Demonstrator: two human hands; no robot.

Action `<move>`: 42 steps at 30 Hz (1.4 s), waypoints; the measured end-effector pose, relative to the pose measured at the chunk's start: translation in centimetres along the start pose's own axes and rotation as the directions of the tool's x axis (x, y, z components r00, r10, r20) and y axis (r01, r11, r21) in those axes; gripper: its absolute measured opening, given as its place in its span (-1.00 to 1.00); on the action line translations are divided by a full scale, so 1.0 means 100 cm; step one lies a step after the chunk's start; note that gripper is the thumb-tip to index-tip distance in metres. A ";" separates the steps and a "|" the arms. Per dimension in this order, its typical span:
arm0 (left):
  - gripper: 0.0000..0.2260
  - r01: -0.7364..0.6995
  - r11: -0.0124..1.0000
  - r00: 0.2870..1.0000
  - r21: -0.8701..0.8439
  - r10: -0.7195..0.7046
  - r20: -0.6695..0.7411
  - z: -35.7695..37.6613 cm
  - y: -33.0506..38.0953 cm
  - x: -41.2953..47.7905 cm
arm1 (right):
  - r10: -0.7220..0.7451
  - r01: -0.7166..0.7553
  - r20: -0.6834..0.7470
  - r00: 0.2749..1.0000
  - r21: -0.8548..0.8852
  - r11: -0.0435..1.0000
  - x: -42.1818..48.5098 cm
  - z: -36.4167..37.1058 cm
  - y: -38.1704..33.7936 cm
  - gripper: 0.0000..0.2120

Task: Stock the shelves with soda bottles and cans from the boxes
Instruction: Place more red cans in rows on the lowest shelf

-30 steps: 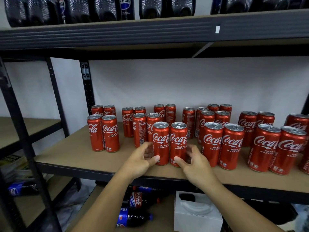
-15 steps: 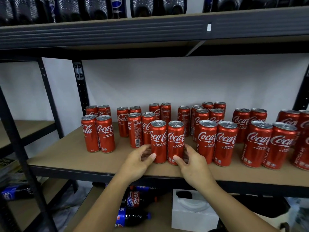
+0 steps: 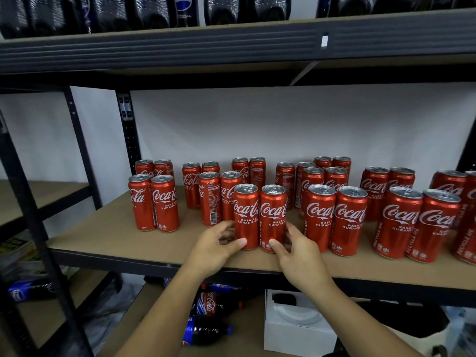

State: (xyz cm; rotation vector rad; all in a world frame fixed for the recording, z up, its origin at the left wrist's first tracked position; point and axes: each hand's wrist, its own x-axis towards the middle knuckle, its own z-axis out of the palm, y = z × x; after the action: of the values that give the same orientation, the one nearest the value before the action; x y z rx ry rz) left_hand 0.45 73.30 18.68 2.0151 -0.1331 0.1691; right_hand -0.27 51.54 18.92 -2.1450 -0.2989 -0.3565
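Head view: left hand [image 3: 219,244] clamped on first can [image 3: 246,217], right hand [image 3: 298,251] on second can [image 3: 273,217], touching, at shelf [image 3: 103,235] front; roughly thirty cans total.

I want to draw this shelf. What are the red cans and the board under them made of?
Coca-Cola cans: probably aluminium, glossy red print, bare silvery tops with pull tabs. Shelf board: looks like matte brown fibreboard, flat and grainless; could be particleboard.
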 end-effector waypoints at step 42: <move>-0.60 -0.114 0.471 0.993 0.875 0.065 0.095 -0.126 0.160 0.047 | -0.198 0.355 0.426 0.883 -0.328 0.875 0.099 -0.090 -0.156 -0.57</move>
State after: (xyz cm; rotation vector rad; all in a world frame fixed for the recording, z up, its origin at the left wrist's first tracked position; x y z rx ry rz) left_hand 1.61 77.59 39.13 3.0858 -0.2126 0.3001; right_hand 2.30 53.53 39.26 -2.5776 -0.8347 -0.1672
